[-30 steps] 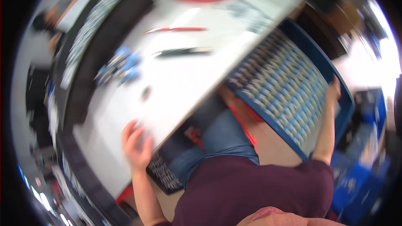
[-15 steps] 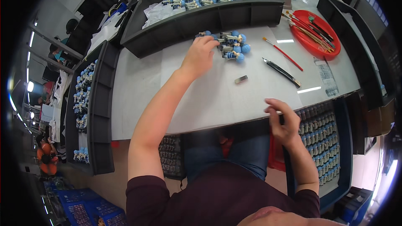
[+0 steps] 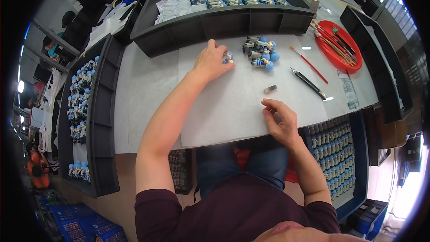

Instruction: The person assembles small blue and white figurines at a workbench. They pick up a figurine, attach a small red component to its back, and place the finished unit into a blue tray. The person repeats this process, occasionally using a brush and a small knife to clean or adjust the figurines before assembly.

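A small blue-haired figurine (image 3: 228, 57) is between the thumb and fingers of my left hand (image 3: 212, 62), over the white sheet on the table. Its lower part is hidden by the hand. To the right lies a cluster of similar figurines (image 3: 261, 54) in blue and white. My right hand (image 3: 281, 119) hovers above the near part of the table, fingers curled and apart, with nothing visible in it. Beyond its fingertips sits a small grey metallic block (image 3: 270, 89). A black-handled craft knife (image 3: 309, 84) and a red paintbrush (image 3: 309, 64) lie farther right.
A large dark tray (image 3: 224, 23) of figurines spans the back of the table. Another dark tray (image 3: 104, 121) stands at the left, and a blue bin (image 3: 360, 166) of figurines sits lower right. A red dish (image 3: 320, 47) holds brushes. A long black tray (image 3: 380, 69) borders the right.
My left hand has drawn a figurine away from the cluster, toward the left and nearer. My right hand has moved left over the table. The view has shifted slightly.
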`<state>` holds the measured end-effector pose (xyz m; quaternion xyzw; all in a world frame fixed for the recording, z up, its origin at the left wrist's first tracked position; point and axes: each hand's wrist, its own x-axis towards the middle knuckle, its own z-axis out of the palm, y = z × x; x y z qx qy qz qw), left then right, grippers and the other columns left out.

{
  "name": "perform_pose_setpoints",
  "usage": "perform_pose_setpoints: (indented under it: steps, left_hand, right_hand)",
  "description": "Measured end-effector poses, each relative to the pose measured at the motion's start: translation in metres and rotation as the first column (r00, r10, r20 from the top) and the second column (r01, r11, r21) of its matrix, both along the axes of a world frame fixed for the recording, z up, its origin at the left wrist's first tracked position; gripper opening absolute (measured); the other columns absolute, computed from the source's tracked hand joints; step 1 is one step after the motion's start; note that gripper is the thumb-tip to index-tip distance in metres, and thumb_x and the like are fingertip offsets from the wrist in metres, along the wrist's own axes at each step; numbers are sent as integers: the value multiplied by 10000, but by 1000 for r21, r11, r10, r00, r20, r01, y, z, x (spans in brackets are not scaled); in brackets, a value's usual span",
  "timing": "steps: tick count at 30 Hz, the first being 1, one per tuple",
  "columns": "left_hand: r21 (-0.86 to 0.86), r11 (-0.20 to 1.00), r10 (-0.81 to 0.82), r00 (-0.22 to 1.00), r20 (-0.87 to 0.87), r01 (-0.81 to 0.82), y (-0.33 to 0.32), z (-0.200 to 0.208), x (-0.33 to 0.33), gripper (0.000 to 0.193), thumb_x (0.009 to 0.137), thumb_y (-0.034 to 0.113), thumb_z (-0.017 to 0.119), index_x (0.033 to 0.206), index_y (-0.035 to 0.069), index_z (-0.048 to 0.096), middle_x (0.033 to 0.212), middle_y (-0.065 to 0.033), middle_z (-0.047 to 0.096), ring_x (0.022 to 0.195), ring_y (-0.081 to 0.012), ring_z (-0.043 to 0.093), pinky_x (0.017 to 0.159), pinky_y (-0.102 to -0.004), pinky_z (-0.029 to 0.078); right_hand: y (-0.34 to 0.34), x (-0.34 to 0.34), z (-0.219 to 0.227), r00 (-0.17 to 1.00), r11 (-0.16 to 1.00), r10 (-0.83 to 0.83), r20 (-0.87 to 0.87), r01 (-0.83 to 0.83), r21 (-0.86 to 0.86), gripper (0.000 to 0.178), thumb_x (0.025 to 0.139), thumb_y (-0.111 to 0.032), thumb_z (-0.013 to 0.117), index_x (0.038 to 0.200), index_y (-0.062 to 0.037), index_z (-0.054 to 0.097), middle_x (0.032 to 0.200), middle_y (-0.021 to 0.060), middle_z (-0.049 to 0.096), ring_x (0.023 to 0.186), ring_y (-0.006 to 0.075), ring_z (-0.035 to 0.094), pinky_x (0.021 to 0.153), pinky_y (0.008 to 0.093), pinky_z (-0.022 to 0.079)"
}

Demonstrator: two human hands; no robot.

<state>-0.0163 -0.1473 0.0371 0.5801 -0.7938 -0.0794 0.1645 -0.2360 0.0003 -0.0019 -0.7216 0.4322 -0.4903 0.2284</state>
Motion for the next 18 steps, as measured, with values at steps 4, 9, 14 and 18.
perform_pose_setpoints:
  steps: [4,9,14,18]
  left_hand:
    - [-13,999,-32,997,-76,31,33,-1,27,458,766,286,676,1153,60,580,1224,-152,480,946,-289,578,832,-375,465]
    - [276,959,29,949,-313,62,38,6,53,387,811,97,620,1190,48,556,1149,-120,564,819,-206,591,762,-318,484]
    - [448,892,314,630,-710,61,70,13,55,416,813,9,593,1222,56,535,1071,-86,590,835,-124,585,721,-270,504]
    - [408,860,349,233,-908,306,112,8,43,456,812,-10,597,1254,54,505,1048,-70,584,894,-129,589,781,-265,505]
  right_hand:
    - [0,5,2,1000,1000,-24,21,24,-10,271,747,86,604,1004,-1,613,910,109,647,728,182,623,645,272,494]
    - [7,38,28,998,990,56,21,-53,-134,278,743,96,611,1000,-8,616,909,104,650,737,187,621,645,282,492]
    - [-2,63,21,977,984,131,166,-149,100,269,757,68,617,1017,-2,612,903,95,655,757,163,624,664,276,499]
    - [-4,84,24,920,934,139,367,-245,260,262,803,-34,654,1052,19,592,957,113,642,807,151,625,740,271,519]
